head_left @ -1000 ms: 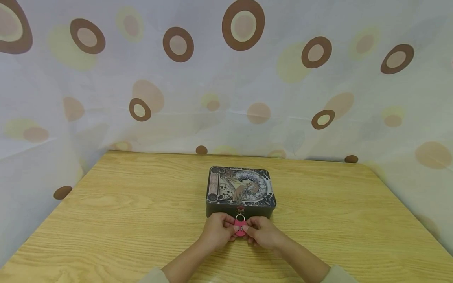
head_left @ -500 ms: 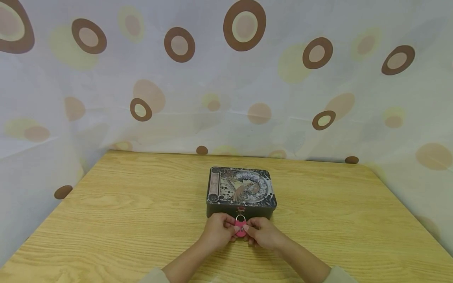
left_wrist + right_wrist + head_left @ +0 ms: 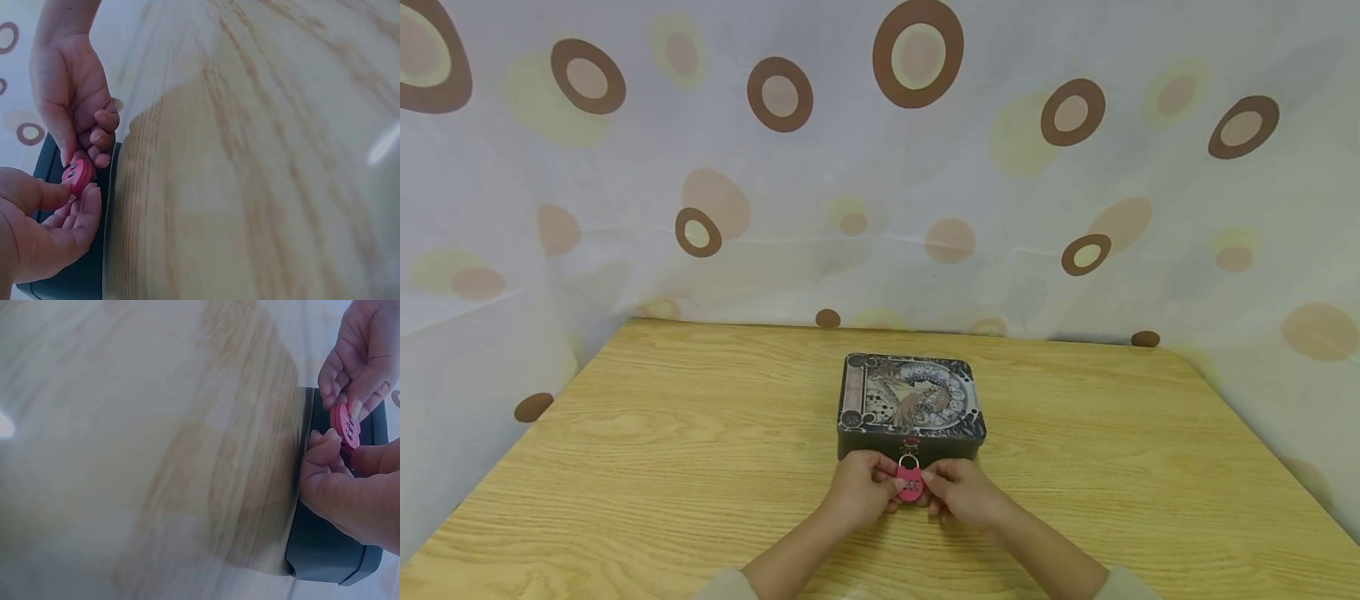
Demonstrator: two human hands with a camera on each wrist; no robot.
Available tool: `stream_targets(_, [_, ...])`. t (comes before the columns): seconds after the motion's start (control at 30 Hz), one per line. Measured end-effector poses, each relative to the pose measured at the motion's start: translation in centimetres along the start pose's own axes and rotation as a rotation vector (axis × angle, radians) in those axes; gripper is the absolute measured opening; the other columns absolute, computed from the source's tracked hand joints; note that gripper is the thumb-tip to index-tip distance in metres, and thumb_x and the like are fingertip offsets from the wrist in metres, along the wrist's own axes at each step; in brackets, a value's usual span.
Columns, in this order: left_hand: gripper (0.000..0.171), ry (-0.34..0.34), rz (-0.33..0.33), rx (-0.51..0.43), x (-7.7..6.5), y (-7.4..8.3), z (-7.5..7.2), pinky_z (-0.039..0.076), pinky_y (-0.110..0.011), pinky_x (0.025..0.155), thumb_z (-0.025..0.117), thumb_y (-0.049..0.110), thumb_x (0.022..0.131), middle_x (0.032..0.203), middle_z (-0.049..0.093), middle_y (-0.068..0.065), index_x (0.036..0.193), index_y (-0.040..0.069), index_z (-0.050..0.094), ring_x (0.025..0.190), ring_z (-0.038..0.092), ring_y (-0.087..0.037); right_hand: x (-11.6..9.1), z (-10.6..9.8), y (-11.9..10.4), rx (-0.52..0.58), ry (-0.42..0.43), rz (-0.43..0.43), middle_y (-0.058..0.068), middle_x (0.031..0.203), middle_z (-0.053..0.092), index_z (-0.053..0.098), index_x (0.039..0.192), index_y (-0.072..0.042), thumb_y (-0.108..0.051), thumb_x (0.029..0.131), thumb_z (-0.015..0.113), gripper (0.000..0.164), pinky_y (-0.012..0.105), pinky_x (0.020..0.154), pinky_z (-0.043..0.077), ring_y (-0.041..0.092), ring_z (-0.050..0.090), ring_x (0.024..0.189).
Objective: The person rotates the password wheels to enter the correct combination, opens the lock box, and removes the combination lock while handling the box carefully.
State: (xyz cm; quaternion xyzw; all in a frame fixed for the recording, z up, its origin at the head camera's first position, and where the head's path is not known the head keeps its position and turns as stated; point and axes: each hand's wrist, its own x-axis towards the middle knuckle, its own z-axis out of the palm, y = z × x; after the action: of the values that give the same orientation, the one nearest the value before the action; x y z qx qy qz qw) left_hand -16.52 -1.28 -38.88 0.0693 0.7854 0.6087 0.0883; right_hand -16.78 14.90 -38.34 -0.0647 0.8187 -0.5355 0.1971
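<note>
Hanging at the lower centre of the head frame, a pink padlock (image 3: 910, 482) stands just in front of the dark decorated box (image 3: 917, 400), its metal shackle (image 3: 909, 455) uppermost and meeting the clasp (image 3: 911, 447) on the box's front wall; whether the shackle is latched is too small to tell. The body is probably light yet rigid, of hard material unlikely to bend or break under finger pressure, and its smooth, rounded faces may slip a little. The side edges offer the surest hold, since a grip there leaves the number dials (image 3: 917, 485) on the front face uncovered; the shackle would likely make a poorer handle, being thin and apt to let the body swing. The left hand (image 3: 863, 490), left of the padlock in the head frame, pinches the body, its thumb lapping onto the front face and its fingers behind. The right hand (image 3: 966, 493), on the opposite side, pinches the right edge between thumb and curled fingers. In the left wrist frame the padlock lies at the left, between the right hand above and the left hand below; in the right wrist frame it lies at the upper right, between both sets of fingertips.
</note>
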Motion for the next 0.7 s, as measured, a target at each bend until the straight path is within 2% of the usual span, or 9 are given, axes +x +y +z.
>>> stream_targets(0.37, [0.007, -0.001, -0.006, -0.003, 0.0, 0.07, -0.05, 0.057, -0.028, 0.055, 0.059, -0.01, 0.081, 0.07, 0.063, -0.016, 0.086, -0.014, 0.06, 0.057, 0.06, -0.012, 0.08, 0.19, 0.23, -0.012, -0.015, -0.016, 0.003, 0.073, 0.058, 0.054, 0.094, 0.012, -0.006, 0.095, 0.045, 0.02, 0.021, 0.052, 0.043, 0.009, 0.049, 0.061])
stream_targets(0.7, [0.006, -0.009, 0.001, -0.025, -0.03, 0.06, 0.03, 0.057, -0.028, 0.055, 0.059, -0.01, 0.081, 0.071, 0.064, -0.018, 0.086, -0.015, 0.06, 0.059, 0.061, -0.013, 0.18, 0.5, -0.14, 0.004, 0.002, 0.014, 0.0, 0.066, 0.052, 0.055, 0.096, 0.009, -0.011, 0.094, 0.049, 0.021, 0.021, 0.053, 0.041, 0.009, 0.049, 0.06])
